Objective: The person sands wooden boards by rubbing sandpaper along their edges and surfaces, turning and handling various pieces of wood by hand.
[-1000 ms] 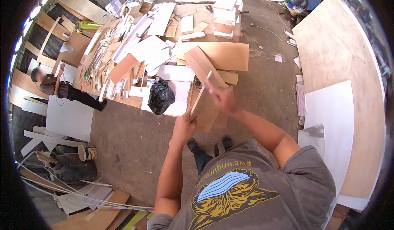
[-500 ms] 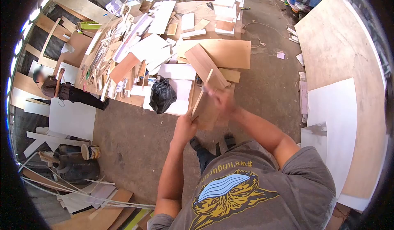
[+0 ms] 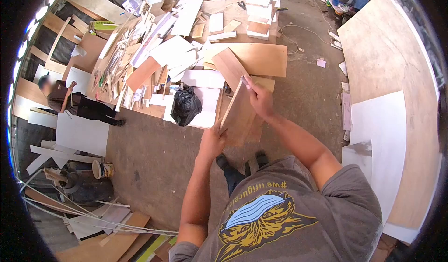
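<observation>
A thin wooden board (image 3: 240, 115) is held up at a tilt near the table's front edge, its pale long edge facing up. My left hand (image 3: 212, 143) is closed round the near lower corner of this board. At the far end of the same edge, my right hand (image 3: 260, 98) is closed on a small object whose tip shows at the edge; it is too small to name. Behind the hands a brown plank (image 3: 228, 66) lies across a wide tan board (image 3: 266, 60). To the left sits a black plastic bag (image 3: 185, 105).
The table (image 3: 158, 114) bears a heap of wood strips (image 3: 123, 59) and white panels (image 3: 189, 17). A person (image 3: 70, 98) stands at the left. Large sheets (image 3: 378, 42) lean at the right. A bucket (image 3: 102, 169) stands on the floor at lower left.
My right hand has moved up along the board's edge to its far end and is less blurred. My left hand stays on the lower corner. The view has shifted slightly.
</observation>
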Demonstrator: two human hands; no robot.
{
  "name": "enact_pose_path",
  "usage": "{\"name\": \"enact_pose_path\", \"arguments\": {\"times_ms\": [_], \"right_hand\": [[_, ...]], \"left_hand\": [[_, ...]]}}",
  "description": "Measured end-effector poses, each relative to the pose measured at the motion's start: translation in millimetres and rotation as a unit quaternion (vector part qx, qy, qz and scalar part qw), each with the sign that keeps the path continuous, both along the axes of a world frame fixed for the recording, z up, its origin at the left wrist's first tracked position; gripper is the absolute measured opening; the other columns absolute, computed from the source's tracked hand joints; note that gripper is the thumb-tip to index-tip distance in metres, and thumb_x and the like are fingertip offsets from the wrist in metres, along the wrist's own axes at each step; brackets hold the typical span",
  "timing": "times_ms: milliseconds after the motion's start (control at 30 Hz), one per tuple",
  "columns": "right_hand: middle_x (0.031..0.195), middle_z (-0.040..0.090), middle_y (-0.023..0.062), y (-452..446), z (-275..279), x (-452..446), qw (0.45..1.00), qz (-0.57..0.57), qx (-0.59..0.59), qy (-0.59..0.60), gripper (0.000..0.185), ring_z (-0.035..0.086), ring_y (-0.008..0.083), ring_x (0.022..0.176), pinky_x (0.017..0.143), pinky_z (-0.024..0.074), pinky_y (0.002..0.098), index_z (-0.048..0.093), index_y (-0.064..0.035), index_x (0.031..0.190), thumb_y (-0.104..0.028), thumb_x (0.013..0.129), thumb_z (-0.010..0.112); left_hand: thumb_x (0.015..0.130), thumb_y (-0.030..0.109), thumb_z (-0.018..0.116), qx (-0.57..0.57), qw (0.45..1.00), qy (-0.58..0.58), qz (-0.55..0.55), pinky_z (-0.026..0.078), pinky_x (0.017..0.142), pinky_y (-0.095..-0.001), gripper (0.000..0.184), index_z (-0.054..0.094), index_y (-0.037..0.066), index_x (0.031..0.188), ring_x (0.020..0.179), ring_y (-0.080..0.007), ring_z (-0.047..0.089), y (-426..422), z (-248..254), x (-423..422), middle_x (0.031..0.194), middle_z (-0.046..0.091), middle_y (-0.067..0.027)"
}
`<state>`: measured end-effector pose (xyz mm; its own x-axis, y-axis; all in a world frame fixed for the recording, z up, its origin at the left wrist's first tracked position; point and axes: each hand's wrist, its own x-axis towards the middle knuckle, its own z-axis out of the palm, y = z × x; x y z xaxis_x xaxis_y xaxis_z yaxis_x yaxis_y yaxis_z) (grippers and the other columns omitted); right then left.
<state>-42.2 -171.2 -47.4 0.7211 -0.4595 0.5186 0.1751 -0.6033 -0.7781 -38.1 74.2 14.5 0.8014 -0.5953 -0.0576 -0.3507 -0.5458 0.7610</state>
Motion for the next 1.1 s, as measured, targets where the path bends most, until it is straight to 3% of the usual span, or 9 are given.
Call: {"name": "enact_pose_path", "arguments": {"times_ms": [200, 300, 400, 500, 600, 700, 800, 1000, 1100], "right_hand": [[0.117, 0.071, 0.0212, 46, -7, -40, 0.976, 0.143, -0.159, -0.030, 0.044, 0.076, 0.0265, 0.087, 0.074, 0.0576, 0.0374, 0.062, -0.0100, 0.142, -0.006, 0.098, 0.060], [0.115, 0.071, 0.0224, 27, -3, -18, 0.996, 0.083, 0.041, 0.010, 0.045, 0.075, 0.0308, 0.089, 0.074, 0.0572, 0.0394, 0.063, -0.0122, 0.142, -0.006, 0.097, 0.062], [0.109, 0.072, 0.0232, 14, -1, -5, 1.000, -0.012, -0.023, -0.002, 0.043, 0.073, 0.0342, 0.084, 0.071, 0.0571, 0.0401, 0.065, -0.0134, 0.140, -0.006, 0.097, 0.060], [0.101, 0.072, 0.0232, 43, 3, -41, 0.984, 0.120, -0.131, -0.004, 0.043, 0.072, 0.0347, 0.078, 0.066, 0.0557, 0.0392, 0.065, -0.0116, 0.139, -0.004, 0.097, 0.060], [0.099, 0.072, 0.0225, 43, 5, -37, 0.962, 0.158, -0.158, -0.155, 0.043, 0.070, 0.0342, 0.072, 0.062, 0.0542, 0.0398, 0.065, -0.0122, 0.139, -0.005, 0.096, 0.061], [0.098, 0.072, 0.0186, 13, 7, -20, 0.997, 0.070, -0.026, -0.026, 0.048, 0.069, 0.0341, 0.070, 0.062, 0.0561, 0.0415, 0.066, -0.0154, 0.139, -0.004, 0.093, 0.063], [0.090, 0.071, 0.0184, 7, 0, -19, 0.996, 0.033, -0.075, 0.034, 0.052, 0.069, 0.0326, 0.066, 0.062, 0.0561, 0.0415, 0.067, -0.0153, 0.139, -0.001, 0.089, 0.061], [0.086, 0.069, 0.0177, 40, 13, -55, 0.948, 0.206, -0.241, -0.027, 0.060, 0.068, 0.0316, 0.065, 0.061, 0.0560, 0.0399, 0.059, -0.0168, 0.146, -0.001, 0.089, 0.060], [0.087, 0.069, 0.0125, 15, 8, -23, 0.993, 0.104, -0.054, -0.004, 0.061, 0.067, 0.0319, 0.065, 0.061, 0.0579, 0.0396, 0.059, -0.0189, 0.147, -0.001, 0.088, 0.060]], "left_hand": [[0.087, 0.005, 0.062, -0.008, 1.000, -0.006, -0.001, 0.054, 0.085, -0.0505, 0.051, 0.058, 0.002, 0.138, 0.103, -0.0500, 0.065, 5, -3, 1, 0.103, 0.067, -0.0333], [0.086, 0.004, 0.062, -0.021, 1.000, -0.003, -0.007, 0.054, 0.084, -0.0505, 0.051, 0.059, 0.001, 0.137, 0.103, -0.0498, 0.065, 4, -3, 3, 0.102, 0.068, -0.0333], [0.086, 0.004, 0.062, 0.015, 1.000, -0.009, -0.001, 0.054, 0.084, -0.0504, 0.050, 0.059, 0.002, 0.136, 0.103, -0.0497, 0.065, -2, -1, 2, 0.101, 0.067, -0.0335], [0.086, 0.005, 0.062, 0.005, 1.000, -0.018, 0.006, 0.054, 0.084, -0.0509, 0.050, 0.060, 0.003, 0.136, 0.102, -0.0497, 0.065, 0, -2, 0, 0.101, 0.067, -0.0339], [0.087, 0.006, 0.063, -0.005, 1.000, -0.024, -0.003, 0.054, 0.082, -0.0516, 0.050, 0.060, 0.004, 0.136, 0.100, -0.0498, 0.066, 1, -2, -1, 0.100, 0.067, -0.0339], [0.088, 0.007, 0.063, 0.012, 1.000, -0.016, 0.005, 0.054, 0.081, -0.0519, 0.048, 0.061, 0.004, 0.135, 0.099, -0.0499, 0.066, -4, 6, -5, 0.098, 0.067, -0.0334], [0.088, 0.008, 0.063, 0.033, 0.999, -0.009, 0.015, 0.054, 0.080, -0.0518, 0.046, 0.062, 0.004, 0.134, 0.097, -0.0500, 0.066, -7, 7, -8, 0.096, 0.068, -0.0329], [0.089, 0.008, 0.064, 0.022, 0.999, -0.024, 0.018, 0.054, 0.080, -0.0526, 0.041, 0.063, 0.004, 0.130, 0.098, -0.0504, 0.065, -2, -1, -8, 0.095, 0.068, -0.0326], [0.089, 0.008, 0.064, 0.012, 1.000, -0.019, 0.020, 0.054, 0.080, -0.0535, 0.039, 0.064, 0.004, 0.128, 0.098, -0.0506, 0.065, -4, 1, -8, 0.095, 0.068, -0.0324]]}}
